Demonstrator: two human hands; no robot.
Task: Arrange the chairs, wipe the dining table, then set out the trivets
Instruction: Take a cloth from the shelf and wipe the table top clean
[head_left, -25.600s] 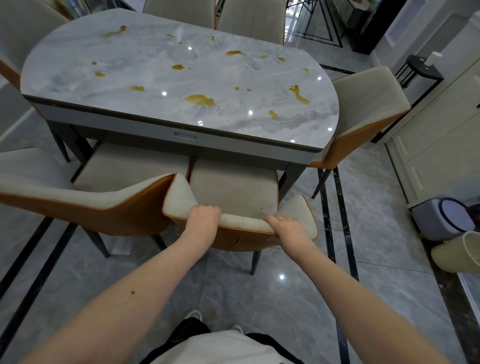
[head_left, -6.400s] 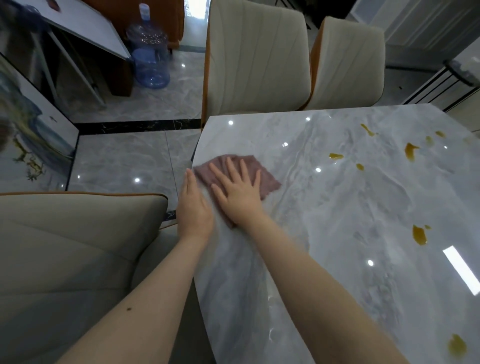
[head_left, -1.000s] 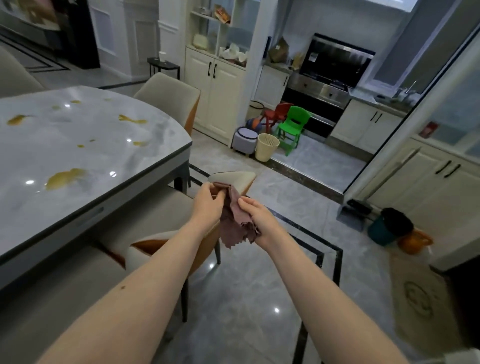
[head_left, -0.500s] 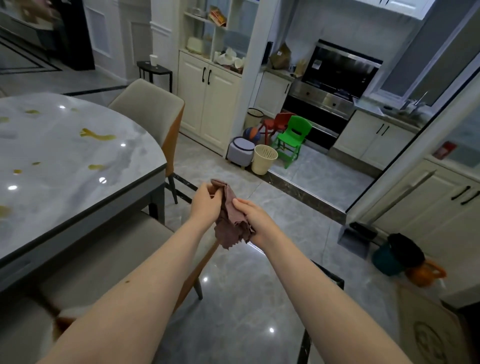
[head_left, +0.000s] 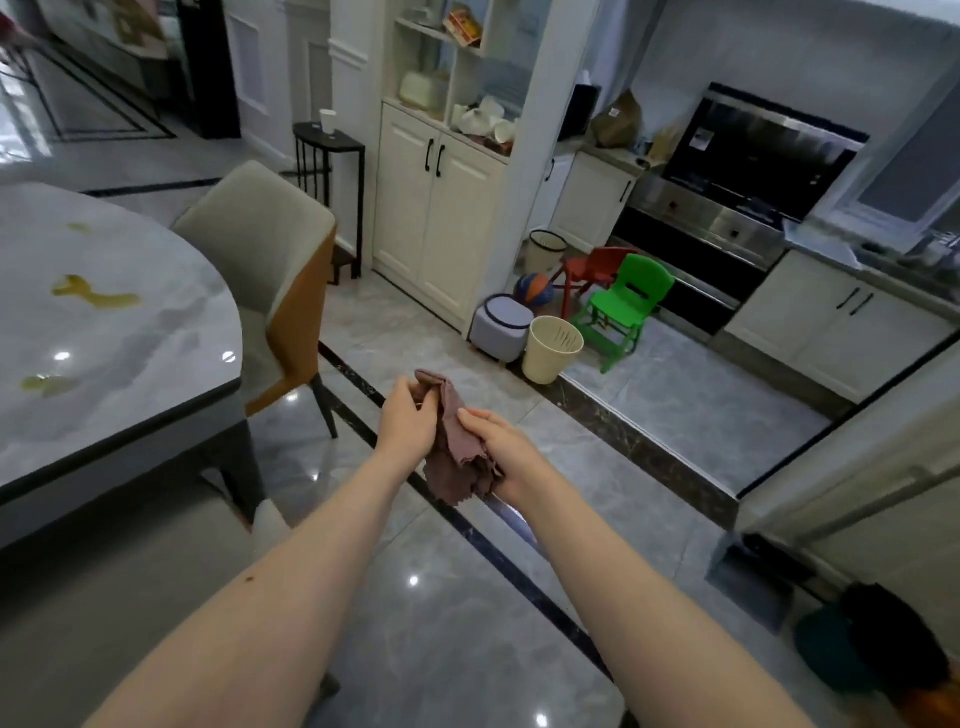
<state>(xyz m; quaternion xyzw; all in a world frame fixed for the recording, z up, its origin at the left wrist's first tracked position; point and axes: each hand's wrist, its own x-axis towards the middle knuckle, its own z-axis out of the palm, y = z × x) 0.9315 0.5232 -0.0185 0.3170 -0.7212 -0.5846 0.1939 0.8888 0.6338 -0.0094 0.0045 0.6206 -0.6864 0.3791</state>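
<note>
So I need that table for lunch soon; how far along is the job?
Chairs: the one chair in view is tucked in. Wiping is unfinished: yellow spills remain on the table, and left hand and right hand hold the cloth away from it. No trivets visible.

Two bare forearms, no sleeves, small mole on left forearm (head_left: 250, 578)
</note>
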